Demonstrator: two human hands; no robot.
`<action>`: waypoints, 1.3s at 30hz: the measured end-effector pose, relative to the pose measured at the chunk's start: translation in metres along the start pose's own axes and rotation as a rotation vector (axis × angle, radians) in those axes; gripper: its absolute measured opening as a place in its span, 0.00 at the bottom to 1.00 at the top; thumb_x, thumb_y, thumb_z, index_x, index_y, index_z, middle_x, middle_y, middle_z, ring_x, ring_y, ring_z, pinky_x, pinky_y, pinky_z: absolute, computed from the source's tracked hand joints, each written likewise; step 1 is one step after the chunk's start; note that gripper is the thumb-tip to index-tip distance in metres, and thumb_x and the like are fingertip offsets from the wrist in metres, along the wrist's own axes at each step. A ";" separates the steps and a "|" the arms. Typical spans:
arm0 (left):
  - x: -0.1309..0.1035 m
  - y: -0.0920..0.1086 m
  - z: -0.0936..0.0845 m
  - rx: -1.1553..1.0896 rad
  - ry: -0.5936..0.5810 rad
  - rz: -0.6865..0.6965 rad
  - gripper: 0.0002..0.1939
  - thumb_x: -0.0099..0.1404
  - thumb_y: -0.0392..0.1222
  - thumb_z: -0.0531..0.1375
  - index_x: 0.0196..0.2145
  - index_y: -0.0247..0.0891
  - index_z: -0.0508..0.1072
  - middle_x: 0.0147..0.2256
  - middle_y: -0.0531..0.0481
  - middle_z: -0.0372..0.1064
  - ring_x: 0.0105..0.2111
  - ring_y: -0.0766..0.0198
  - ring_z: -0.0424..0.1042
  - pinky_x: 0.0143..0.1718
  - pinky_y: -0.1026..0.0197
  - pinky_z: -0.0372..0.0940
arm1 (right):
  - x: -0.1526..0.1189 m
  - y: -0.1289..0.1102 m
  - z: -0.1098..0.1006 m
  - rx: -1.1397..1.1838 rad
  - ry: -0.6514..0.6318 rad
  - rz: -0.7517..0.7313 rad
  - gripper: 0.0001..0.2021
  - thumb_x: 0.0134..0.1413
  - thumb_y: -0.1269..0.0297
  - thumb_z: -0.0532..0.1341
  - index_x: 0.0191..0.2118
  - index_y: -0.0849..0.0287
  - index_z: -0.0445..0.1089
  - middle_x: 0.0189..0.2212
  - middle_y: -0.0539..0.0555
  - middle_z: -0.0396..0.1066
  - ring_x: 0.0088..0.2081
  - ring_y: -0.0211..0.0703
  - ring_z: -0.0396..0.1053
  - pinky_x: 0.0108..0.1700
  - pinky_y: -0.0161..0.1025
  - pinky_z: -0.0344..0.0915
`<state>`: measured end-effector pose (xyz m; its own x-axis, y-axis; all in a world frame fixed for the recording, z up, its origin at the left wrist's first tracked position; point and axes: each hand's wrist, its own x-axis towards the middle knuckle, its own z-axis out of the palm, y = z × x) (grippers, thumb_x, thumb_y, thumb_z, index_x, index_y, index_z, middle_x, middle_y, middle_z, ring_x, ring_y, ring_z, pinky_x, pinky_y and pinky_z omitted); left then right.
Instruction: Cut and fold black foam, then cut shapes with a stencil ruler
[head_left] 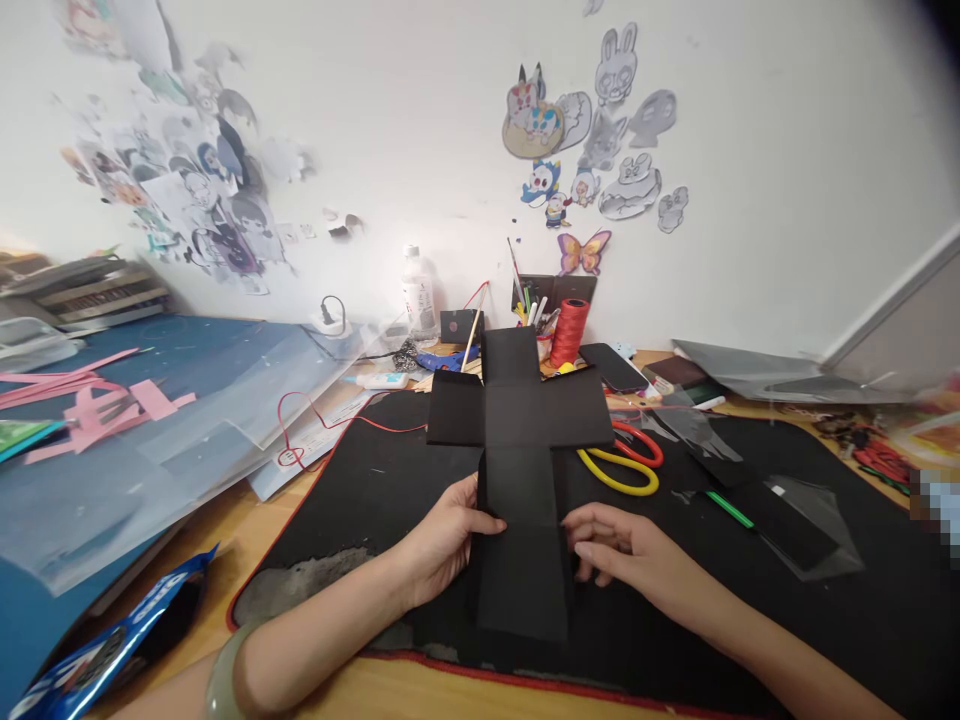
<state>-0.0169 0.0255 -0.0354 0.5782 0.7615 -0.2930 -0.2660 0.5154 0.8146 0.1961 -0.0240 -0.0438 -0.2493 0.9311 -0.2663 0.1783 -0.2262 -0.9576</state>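
A black cross-shaped sheet (pixel 525 490) with folded edges stands out over the black mat (pixel 322 560), its long arm pointing toward me. My left hand (pixel 446 540) pinches the left edge of that long arm, thumb on top and fingers behind. At the right edge is my right hand (pixel 611 545), fingers loosely curved and apart, with nothing seen between them; whether its fingertips touch the sheet is unclear. Scissors with red and yellow handles (pixel 619 472) lie just right of the sheet, their blades hidden.
A green-handled cutter (pixel 729 509) and clear plastic scraps lie at the right. Behind are a red thread spool (pixel 570 333), a bottle (pixel 420 300) and a phone (pixel 613 368). Plastic sheeting (pixel 187 450), pink strips (pixel 112 405) and a blue packet (pixel 127 635) are at left.
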 end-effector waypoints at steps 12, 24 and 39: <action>-0.006 0.024 -0.022 0.268 -0.243 -0.242 0.18 0.53 0.33 0.62 0.44 0.35 0.73 0.37 0.45 0.74 0.35 0.61 0.73 0.37 0.63 0.67 | -0.003 -0.017 -0.025 0.237 0.341 -0.013 0.27 0.49 0.44 0.54 0.49 0.57 0.65 0.41 0.58 0.73 0.40 0.51 0.71 0.41 0.45 0.67; -0.006 0.027 -0.027 0.329 -0.221 -0.237 0.17 0.57 0.43 0.61 0.45 0.41 0.71 0.43 0.47 0.72 0.42 0.60 0.71 0.41 0.64 0.65 | -0.001 -0.013 -0.032 0.042 0.393 0.131 0.20 0.46 0.50 0.61 0.43 0.56 0.67 0.38 0.55 0.73 0.38 0.48 0.71 0.35 0.41 0.67; -0.004 0.038 -0.035 0.629 -0.392 -0.231 0.11 0.55 0.39 0.60 0.38 0.37 0.75 0.37 0.50 0.73 0.36 0.62 0.71 0.42 0.64 0.61 | 0.013 0.006 -0.053 0.093 0.521 -0.178 0.26 0.55 0.43 0.48 0.51 0.56 0.62 0.57 0.56 0.58 0.60 0.41 0.51 0.59 0.39 0.49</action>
<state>-0.0564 0.0560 -0.0208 0.8275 0.4071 -0.3868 0.3144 0.2349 0.9198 0.2448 0.0022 -0.0477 0.2400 0.9702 -0.0327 0.0856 -0.0547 -0.9948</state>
